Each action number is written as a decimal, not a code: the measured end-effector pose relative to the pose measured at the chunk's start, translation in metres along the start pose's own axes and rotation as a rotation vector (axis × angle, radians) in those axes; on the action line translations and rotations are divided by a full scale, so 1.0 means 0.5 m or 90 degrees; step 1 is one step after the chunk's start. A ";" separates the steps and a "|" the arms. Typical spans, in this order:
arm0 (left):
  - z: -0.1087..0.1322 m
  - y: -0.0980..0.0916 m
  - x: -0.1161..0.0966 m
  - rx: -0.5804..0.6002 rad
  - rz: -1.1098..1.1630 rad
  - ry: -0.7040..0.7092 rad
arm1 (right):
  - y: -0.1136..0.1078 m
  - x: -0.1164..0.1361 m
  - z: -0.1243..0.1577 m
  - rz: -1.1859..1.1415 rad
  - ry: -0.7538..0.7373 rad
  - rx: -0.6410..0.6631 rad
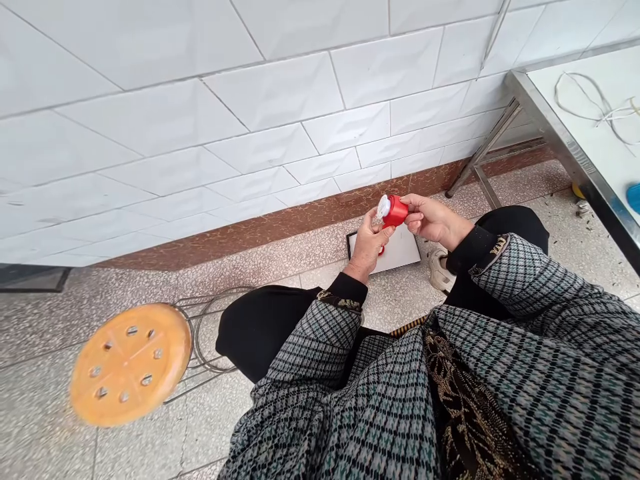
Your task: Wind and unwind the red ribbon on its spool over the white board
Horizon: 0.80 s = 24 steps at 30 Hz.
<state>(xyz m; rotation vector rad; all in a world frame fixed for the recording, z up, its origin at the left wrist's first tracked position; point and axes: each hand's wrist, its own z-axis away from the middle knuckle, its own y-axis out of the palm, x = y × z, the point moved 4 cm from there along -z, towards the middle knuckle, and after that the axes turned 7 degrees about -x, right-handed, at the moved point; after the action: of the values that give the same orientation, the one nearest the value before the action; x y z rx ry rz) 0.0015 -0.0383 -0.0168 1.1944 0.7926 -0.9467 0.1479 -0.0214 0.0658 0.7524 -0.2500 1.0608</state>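
Both of my hands hold a small red cylindrical thing with a white round end (397,211), in front of me above the floor. Its exact kind is unclear; the red part looks smooth and slightly shiny. My left hand (369,241) grips it from the left, thumb and fingers closed near the white end. From the right, my right hand (434,217) pinches the red side with bent fingers. A bit of red shows below my left thumb. Under my hands lies a flat white dark-edged tray or board (404,252) on the floor, partly covered by them.
At left stands a stool with a round orange seat (127,363) and wire legs. A metal-framed white table (600,120) at right bears a white cable (603,113) and a blue item (634,197). The white tiled wall (290,133) rises ahead. My knees flank the tray.
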 end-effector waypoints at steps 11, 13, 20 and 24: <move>-0.014 0.004 -0.045 0.164 -0.049 0.059 | -0.007 -0.011 0.010 0.115 0.086 0.065; -0.010 0.008 -0.032 0.148 -0.004 0.030 | -0.003 -0.015 0.012 0.098 0.049 0.064; 0.005 0.033 0.001 0.085 0.086 -0.055 | 0.000 -0.041 0.002 0.123 -0.140 0.043; 0.011 0.037 0.022 0.000 0.082 -0.063 | -0.004 -0.024 -0.006 0.081 -0.211 -0.020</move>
<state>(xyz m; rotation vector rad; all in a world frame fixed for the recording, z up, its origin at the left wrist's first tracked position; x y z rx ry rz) 0.0229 -0.0438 -0.0183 1.1742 0.6292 -0.8922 0.1431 -0.0285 0.0563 0.8921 -0.6026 1.0467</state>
